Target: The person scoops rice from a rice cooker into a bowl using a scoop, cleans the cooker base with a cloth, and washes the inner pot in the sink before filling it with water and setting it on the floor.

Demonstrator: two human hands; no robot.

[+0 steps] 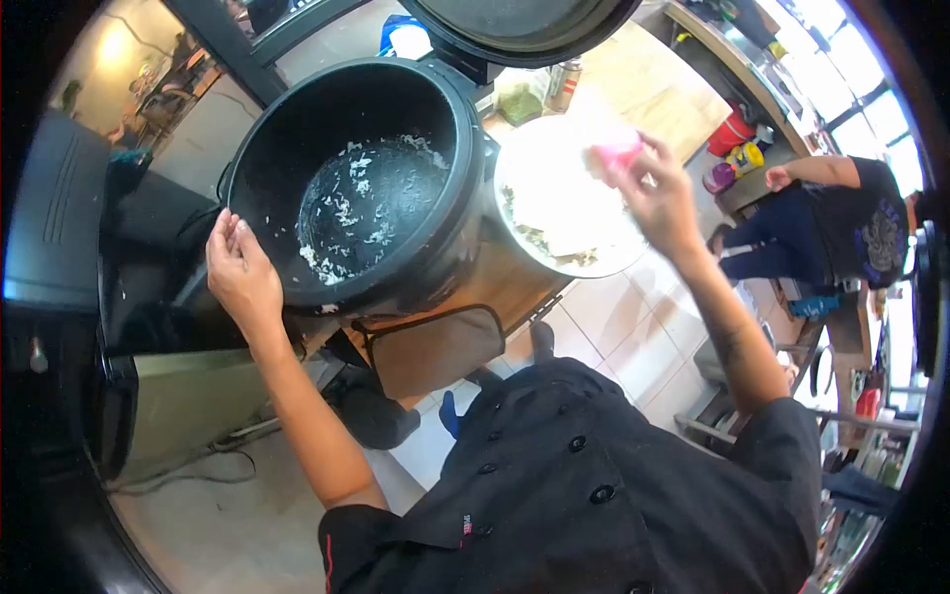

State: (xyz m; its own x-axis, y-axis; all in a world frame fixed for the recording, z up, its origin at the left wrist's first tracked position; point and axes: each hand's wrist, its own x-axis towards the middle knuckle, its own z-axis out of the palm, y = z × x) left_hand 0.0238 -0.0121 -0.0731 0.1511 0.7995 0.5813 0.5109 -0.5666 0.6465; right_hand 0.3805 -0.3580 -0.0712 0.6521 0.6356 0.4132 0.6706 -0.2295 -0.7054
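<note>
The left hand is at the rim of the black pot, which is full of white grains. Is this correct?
Not full: in the head view, the black pot holds only scattered white grains. The left hand is at its rim.

The pot [262,188] sits left of centre in the frame, with grains [342,208] scattered over its bottom. Its lid [524,22] is at the top edge, behind it. A bowl [625,261] stands just to the pot's right. The left hand [243,275] is on the pot's lower-left rim; the right [655,193] holds a utensil [619,154] above the bowl. Behind the bowl stands a can [565,85], the tabletop [683,94] stretching upper right. Another person [857,213] stands near the right edge.
</note>
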